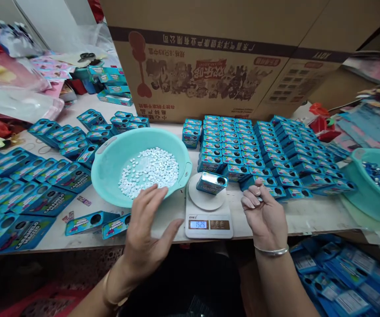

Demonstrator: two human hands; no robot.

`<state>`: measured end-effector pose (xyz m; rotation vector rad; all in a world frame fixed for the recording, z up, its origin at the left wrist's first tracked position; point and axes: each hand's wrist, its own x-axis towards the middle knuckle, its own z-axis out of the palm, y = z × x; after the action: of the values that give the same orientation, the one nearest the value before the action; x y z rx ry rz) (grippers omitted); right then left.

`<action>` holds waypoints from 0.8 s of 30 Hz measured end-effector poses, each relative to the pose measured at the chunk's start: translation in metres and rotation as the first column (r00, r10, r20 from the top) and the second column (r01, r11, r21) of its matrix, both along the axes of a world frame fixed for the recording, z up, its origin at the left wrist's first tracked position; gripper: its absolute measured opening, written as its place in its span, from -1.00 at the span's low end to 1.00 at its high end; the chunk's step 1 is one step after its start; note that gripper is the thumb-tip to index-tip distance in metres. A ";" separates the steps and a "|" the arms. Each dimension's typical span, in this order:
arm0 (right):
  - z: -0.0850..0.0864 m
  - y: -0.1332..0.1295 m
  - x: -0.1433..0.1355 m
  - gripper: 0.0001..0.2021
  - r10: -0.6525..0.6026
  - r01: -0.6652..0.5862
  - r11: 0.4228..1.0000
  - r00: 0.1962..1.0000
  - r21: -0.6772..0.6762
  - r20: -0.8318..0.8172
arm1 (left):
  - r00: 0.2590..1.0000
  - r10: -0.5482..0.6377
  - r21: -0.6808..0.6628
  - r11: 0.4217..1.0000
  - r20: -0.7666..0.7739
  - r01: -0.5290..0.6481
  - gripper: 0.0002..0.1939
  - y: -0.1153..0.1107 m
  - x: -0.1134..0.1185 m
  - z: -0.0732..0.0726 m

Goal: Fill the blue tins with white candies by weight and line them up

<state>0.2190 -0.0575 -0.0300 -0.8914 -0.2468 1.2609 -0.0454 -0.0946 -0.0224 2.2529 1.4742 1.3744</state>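
My left hand [148, 224] is open, thumb and fingers apart, over the near rim of a turquoise plastic basin [110, 176]. In the basin lie many small white candies [160, 165]. My right hand [264, 211] is closed, palm up, right of the white digital scale [194, 222]; a bit of pale candy shows between its fingers. A blue box [211, 182] with a round dark hole lies on the scale's round plate, touched by neither hand. The lit display shows digits that look like 1525.
Rows of blue boxes [229, 152] stand behind the scale, more boxes [31, 189] at left. A large cardboard carton [209, 39] rises at the back. A second turquoise basin [364, 193] holds blue items at right. Flat blue packaging [341, 273] lies below the table edge.
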 end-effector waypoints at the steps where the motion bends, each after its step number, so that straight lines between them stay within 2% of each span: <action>1: 0.003 0.004 -0.002 -0.83 0.006 -0.006 1.000 1.000 0.012 0.008 | 0.999 -0.036 0.002 0.999 -0.009 0.036 -0.39 0.005 0.008 -0.001; 6: 0.016 0.024 -0.015 -0.90 -0.031 0.030 0.999 0.999 0.046 0.020 | 0.976 -0.197 -0.028 0.980 -0.088 0.195 -0.34 0.034 0.042 -0.003; 10: 0.020 0.036 -0.024 -0.94 -0.045 0.040 0.994 0.998 0.106 0.047 | 0.960 -0.245 -0.071 0.969 -0.134 0.237 -0.29 0.059 0.065 -0.007; 15: 0.016 0.047 -0.036 -0.89 -0.047 0.023 0.984 0.989 0.175 0.138 | 0.946 -0.252 -0.239 0.950 -0.202 0.202 -0.22 0.084 0.090 -0.019; 18: 0.012 0.051 -0.044 -0.85 -0.083 0.031 0.973 0.971 0.227 0.223 | 0.941 -0.258 -0.314 0.932 -0.221 0.182 -0.29 0.091 0.100 -0.026; 21: 0.010 0.053 -0.048 -0.85 -0.106 0.035 0.961 0.962 0.273 0.251 | 0.949 -0.224 -0.325 0.935 -0.223 0.144 -0.37 0.093 0.106 -0.031; 24: 0.013 0.052 -0.044 -0.84 -0.091 0.021 0.963 0.964 0.270 0.250 | 0.958 -0.179 -0.305 0.947 -0.225 0.105 -0.35 0.093 0.109 -0.033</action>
<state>0.1748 -0.0055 -0.0168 -0.8233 -0.5825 1.0268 0.0640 -0.0020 -0.0553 2.3474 1.4348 0.7947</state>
